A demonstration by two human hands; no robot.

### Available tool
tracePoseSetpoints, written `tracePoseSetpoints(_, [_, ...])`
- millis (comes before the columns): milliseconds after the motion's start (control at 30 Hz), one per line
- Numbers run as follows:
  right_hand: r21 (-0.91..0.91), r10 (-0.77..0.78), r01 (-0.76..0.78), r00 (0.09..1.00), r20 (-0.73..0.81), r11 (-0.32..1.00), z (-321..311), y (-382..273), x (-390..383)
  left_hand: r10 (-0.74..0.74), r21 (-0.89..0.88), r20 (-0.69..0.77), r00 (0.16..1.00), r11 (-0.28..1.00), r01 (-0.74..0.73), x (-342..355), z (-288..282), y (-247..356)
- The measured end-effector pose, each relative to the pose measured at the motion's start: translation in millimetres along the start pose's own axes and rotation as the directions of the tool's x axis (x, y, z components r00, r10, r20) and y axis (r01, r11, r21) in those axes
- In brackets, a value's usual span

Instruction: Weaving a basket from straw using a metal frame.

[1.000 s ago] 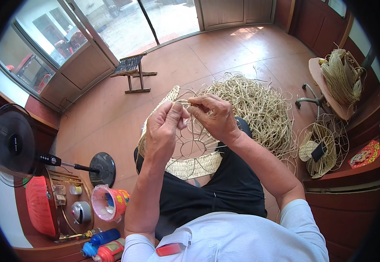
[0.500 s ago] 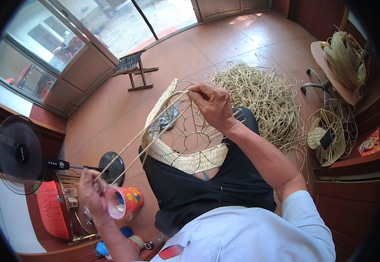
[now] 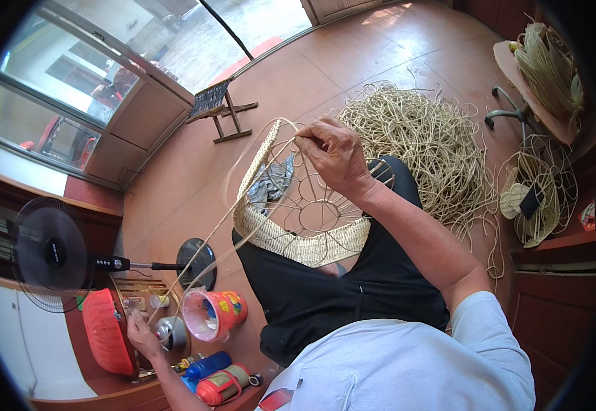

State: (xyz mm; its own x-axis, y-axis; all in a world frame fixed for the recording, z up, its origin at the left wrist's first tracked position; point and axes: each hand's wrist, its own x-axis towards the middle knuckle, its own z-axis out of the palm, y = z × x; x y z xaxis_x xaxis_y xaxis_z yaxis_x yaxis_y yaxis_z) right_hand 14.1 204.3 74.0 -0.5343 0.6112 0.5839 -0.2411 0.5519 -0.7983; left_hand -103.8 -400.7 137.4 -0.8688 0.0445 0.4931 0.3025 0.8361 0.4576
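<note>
A half-woven basket [image 3: 298, 248] rests between my knees: a band of pale straw weave along its left and near sides, with a bare wire frame of loops and a centre ring on the rest. My right hand [image 3: 337, 156] is closed at the far rim, pinching a straw cord where it meets the frame. From there the cord [image 3: 205, 243] runs in long strands past the woven side down to the lower left. At its far end my left hand [image 3: 142, 333], slightly blurred, is closed on the cord, out beside the red bucket.
A large heap of loose straw cord [image 3: 421, 157] lies right of my knees. A red bucket [image 3: 233, 309], a standing fan [image 3: 51, 243] and a red cover [image 3: 106, 329] are at left. Ahead stands a folding stool [image 3: 219, 109]; a cord-laden swivel chair [image 3: 538, 89] stands far right.
My left hand has moved away, down and to the left, drawing the cord out longer. The right hand stays at the rim. The whole view has shifted slightly.
</note>
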Motion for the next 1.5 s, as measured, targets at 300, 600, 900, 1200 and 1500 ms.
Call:
tracePoseSetpoints(300, [0.012, 0.085, -0.086, 0.993, 0.082, 0.996, -6.1, 4.9, 7.4, -0.571, 0.196, -0.399, 0.717, 0.711, 0.675, -1.7, -89.7, -194.4])
tracePoseSetpoints(600, [0.527, 0.596, -0.721, 0.682, 0.423, 0.45, 2.3, 10.1, 15.3, 0.314, -0.193, 0.108, 0.943, 0.937, -0.29, -28.5, 120.5, 147.1])
tracePoseSetpoints(900, [0.576, 0.519, -0.66, 0.745, 0.419, 0.482, 1.0, 15.9, 14.0, 0.538, -0.627, 0.219, 0.814, 0.717, -0.305, -88.9, 207.9, 306.8])
tracePoseSetpoints(1200, [0.471, 0.474, -0.61, 0.792, 0.384, 0.637, -4.4, 10.1, 10.7, 0.444, -0.756, 0.365, 0.818, 0.655, -0.017, -61.3, 249.1, 361.5])
tracePoseSetpoints(1500, [0.443, 0.439, -0.574, 0.817, 0.375, 0.689, -9.8, 10.8, 4.5, 0.433, -0.86, 0.428, 0.794, 0.465, 0.21, -65.3, 308.1, 371.6])
